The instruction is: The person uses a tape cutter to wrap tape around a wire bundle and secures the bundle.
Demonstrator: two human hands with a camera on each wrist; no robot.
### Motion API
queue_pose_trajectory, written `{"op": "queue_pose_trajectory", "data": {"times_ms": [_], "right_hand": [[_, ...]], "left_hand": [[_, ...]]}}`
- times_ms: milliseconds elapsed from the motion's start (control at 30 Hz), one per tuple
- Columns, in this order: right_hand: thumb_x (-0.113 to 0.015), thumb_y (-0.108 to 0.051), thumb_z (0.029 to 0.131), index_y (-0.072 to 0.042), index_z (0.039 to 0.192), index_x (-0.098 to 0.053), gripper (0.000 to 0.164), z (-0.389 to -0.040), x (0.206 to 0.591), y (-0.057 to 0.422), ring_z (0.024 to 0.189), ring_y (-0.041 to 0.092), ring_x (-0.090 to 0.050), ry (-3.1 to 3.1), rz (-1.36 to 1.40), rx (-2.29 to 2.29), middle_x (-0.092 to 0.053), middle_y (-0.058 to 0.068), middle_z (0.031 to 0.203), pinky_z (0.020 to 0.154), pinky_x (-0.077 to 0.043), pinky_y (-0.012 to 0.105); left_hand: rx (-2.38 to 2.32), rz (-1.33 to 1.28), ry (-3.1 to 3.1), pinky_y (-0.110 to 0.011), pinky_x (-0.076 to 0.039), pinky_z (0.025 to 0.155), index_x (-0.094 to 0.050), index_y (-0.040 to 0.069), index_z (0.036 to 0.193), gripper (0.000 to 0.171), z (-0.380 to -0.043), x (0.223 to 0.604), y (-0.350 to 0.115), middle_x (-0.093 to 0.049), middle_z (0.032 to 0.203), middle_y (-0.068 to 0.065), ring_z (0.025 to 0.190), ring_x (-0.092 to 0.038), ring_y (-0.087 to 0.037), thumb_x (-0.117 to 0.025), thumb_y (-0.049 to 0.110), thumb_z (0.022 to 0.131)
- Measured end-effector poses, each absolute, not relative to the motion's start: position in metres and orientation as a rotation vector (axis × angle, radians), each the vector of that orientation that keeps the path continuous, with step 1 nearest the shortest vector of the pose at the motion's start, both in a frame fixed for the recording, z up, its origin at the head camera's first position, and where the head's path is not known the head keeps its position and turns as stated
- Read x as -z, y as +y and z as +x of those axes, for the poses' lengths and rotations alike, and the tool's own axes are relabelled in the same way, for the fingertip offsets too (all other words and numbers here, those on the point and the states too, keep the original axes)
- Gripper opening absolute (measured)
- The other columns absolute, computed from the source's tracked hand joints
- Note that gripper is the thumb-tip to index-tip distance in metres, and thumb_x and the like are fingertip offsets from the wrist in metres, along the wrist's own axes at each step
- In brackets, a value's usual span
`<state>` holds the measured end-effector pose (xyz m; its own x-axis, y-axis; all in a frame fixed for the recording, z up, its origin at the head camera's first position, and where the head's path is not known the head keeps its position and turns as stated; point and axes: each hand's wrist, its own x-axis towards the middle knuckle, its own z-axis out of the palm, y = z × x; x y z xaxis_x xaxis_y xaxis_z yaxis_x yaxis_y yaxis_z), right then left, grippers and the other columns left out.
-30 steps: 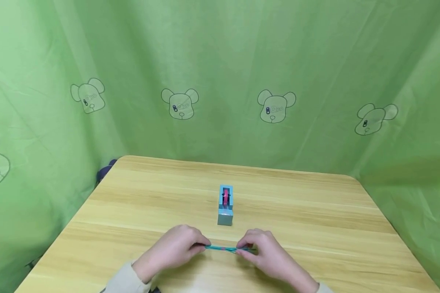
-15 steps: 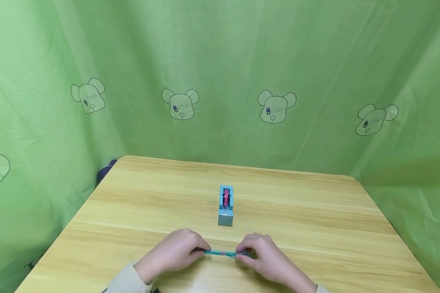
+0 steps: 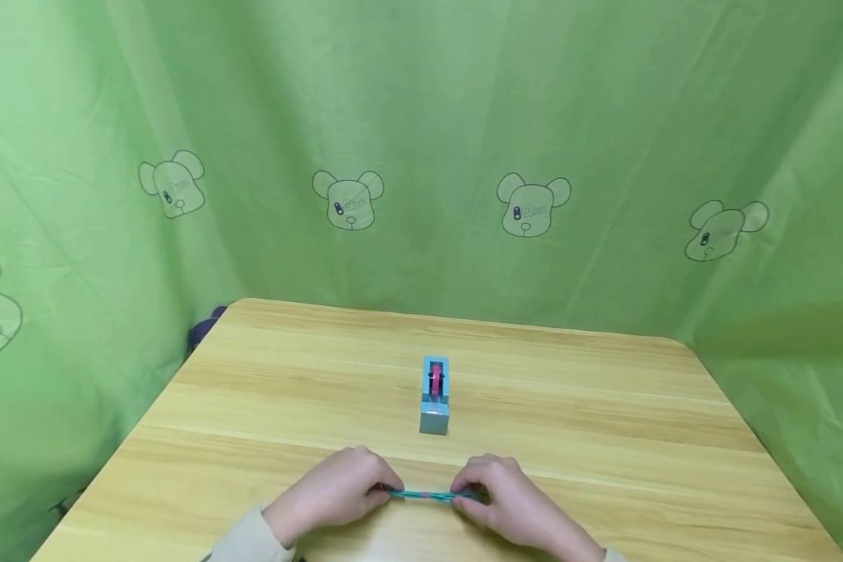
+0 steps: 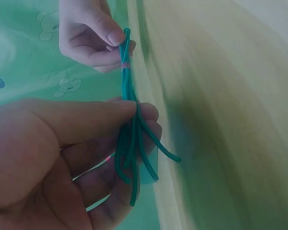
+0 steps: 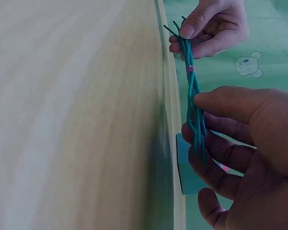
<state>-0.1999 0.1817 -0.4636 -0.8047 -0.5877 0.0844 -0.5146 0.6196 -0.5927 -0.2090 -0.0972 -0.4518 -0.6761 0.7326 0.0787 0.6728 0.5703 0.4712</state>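
A thin bundle of green plastic-looking strands stretches between the two hands, close over the table's near part. A narrow pink band wraps its middle. My left hand pinches one end between thumb and fingers; several loose strand tips splay out past the fingertips in the left wrist view. At the other end, my right hand pinches the strands, and their tips lie along its fingers in the right wrist view. Beyond both hands stands a light blue tape dispenser with a pink roll.
The wooden table reaches away to a rounded far edge. A green curtain with bear-head drawings hangs around its back and sides. Something dark purple peeks out beside the table's far left corner.
Both hands have shifted a little toward the person, bringing the bundle with them. Each keeps its pinch on the strands. The dispenser stays in place on the table.
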Motion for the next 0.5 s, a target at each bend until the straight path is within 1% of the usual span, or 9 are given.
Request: {"op": "queue_pose_trajectory", "data": {"times_ms": [233, 500], "right_hand": [[-0.074, -0.028, 0.09, -0.026, 0.093, -0.074, 0.004, -0.2023, 0.4674, 0.1816, 0.083, 0.002, -0.054, 2.698, -0.926, 0.928, -0.061, -0.022, 0.089, 0.077, -0.046, 0.03], [-0.074, -0.027, 0.09, -0.024, 0.092, -0.074, 0.003, -0.2049, 0.4688, 0.1791, 0.079, 0.004, -0.053, 2.636, -0.848, 0.947, -0.06, -0.021, 0.086, 0.071, -0.045, 0.026]], "left_hand": [[-0.735, 1.206, 2.658, -0.014, -0.05, 0.073, -0.08, 0.019, 0.095, 0.016, -0.2091, 0.4553, -0.0952, -0.072, 0.092, 0.014, 0.081, -0.06, 0.007, -0.074, 0.007, 0.087], [-0.728, 1.213, 2.651, -0.013, -0.048, 0.07, -0.08, 0.021, 0.094, 0.016, -0.2115, 0.4578, -0.0948, -0.071, 0.09, 0.017, 0.077, -0.058, 0.008, -0.074, 0.007, 0.087]]}}
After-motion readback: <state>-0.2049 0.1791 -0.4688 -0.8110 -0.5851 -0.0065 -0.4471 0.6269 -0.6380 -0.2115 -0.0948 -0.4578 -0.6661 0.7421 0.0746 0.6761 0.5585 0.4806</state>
